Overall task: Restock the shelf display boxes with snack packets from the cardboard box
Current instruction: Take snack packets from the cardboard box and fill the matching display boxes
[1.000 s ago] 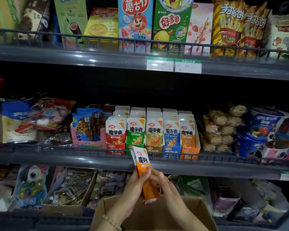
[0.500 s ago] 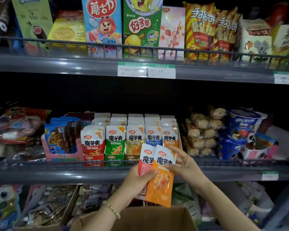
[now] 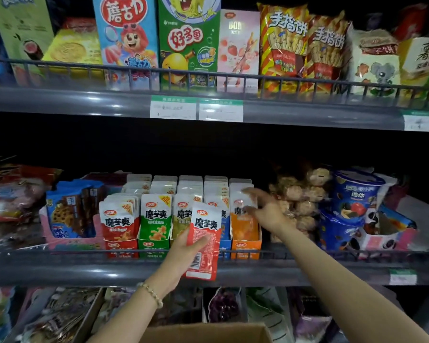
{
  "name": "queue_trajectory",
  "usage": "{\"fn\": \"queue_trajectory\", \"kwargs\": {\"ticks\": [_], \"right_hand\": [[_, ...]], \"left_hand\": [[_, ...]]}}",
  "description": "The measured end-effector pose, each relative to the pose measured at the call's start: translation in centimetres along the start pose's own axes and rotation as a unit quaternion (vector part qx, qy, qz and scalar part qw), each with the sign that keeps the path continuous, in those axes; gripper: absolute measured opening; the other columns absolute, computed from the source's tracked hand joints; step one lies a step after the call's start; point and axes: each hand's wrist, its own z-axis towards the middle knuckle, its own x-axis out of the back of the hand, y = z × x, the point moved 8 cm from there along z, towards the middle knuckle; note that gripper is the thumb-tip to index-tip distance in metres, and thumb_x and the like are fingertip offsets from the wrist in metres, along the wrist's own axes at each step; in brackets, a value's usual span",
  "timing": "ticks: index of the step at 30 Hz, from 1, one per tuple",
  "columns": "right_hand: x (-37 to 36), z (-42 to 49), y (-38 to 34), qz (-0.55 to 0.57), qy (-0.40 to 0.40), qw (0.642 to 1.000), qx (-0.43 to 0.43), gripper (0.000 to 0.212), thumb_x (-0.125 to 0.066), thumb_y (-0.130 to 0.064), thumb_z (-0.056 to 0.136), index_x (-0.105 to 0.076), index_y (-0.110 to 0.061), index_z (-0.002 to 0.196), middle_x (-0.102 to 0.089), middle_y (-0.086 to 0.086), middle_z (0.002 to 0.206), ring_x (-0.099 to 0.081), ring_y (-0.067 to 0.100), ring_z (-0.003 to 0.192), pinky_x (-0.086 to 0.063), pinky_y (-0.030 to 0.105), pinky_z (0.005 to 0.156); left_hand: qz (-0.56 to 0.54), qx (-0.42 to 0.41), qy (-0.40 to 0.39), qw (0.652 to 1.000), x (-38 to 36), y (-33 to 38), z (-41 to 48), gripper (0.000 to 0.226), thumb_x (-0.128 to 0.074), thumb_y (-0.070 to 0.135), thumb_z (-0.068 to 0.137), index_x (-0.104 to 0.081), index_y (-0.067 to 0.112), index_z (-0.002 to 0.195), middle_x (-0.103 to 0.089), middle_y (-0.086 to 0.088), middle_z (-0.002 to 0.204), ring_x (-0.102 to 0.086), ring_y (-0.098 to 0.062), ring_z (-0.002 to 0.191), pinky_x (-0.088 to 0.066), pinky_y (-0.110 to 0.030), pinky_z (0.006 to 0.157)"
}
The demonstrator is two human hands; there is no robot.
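Note:
A row of display boxes stands on the middle shelf: red (image 3: 120, 246), green (image 3: 152, 245), blue (image 3: 225, 243) and orange (image 3: 245, 247), each packed with upright snack packets. My left hand (image 3: 182, 253) grips a red-and-white snack packet (image 3: 204, 241) in front of the olive and blue boxes, just above the shelf rail. My right hand (image 3: 266, 210), blurred, reaches into the orange box and pinches the top of an orange packet (image 3: 243, 224) standing at its front. The open cardboard box (image 3: 203, 330) shows at the bottom edge, below my arms.
A wire rail (image 3: 60, 252) runs along the shelf front. Cookie packs in a pink tray (image 3: 70, 216) sit left of the boxes; bagged round snacks (image 3: 300, 194) and blue cups (image 3: 352, 194) sit right. Tall snack boxes fill the upper shelf; more goods lie below.
My right hand took the orange packet from the pair and carried it up into the orange box. My left hand rose to shelf height with the red packet. The view shifted closer.

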Motion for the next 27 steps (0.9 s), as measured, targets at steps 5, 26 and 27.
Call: {"fn": "queue_trajectory", "kwargs": {"ticks": [5, 26, 27], "right_hand": [[-0.3, -0.3, -0.3, -0.194, 0.003, 0.98, 0.038, 0.044, -0.065, -0.014, 0.087, -0.055, -0.018, 0.13, -0.039, 0.009, 0.136, -0.039, 0.022, 0.129, -0.027, 0.014, 0.099], [-11.9, -7.9, -11.5, 0.257, -0.163, 0.949, -0.084, 0.039, -0.061, -0.009, 0.089, -0.051, -0.012, 0.126, -0.067, 0.016, 0.105, -0.068, 0.016, 0.068, -0.059, 0.026, 0.068], [-12.7, -8.1, -12.1, 0.252, -0.183, 0.947, -0.079, 0.037, -0.061, -0.011, 0.089, -0.053, -0.012, 0.125, -0.068, 0.016, 0.104, -0.067, 0.017, 0.07, -0.059, 0.028, 0.072]], "left_hand": [[0.015, -0.013, 0.008, 1.0, 0.4, -0.2, -0.2, 0.036, -0.067, 0.037, 0.077, -0.061, 0.022, 0.109, -0.074, 0.004, 0.094, -0.071, -0.013, 0.084, -0.052, -0.026, 0.072], [0.416, -0.257, 0.08, 0.869, 6.5, 4.4, -7.2, 0.047, -0.036, 0.045, 0.098, -0.039, 0.03, 0.143, -0.057, 0.014, 0.127, -0.056, -0.002, 0.109, -0.045, -0.017, 0.089], [0.404, -0.261, 0.086, 0.873, 7.2, 4.4, -7.5, 0.04, -0.036, 0.039, 0.1, -0.047, 0.028, 0.137, -0.065, 0.013, 0.106, -0.059, 0.001, 0.085, -0.045, -0.014, 0.071]]}}
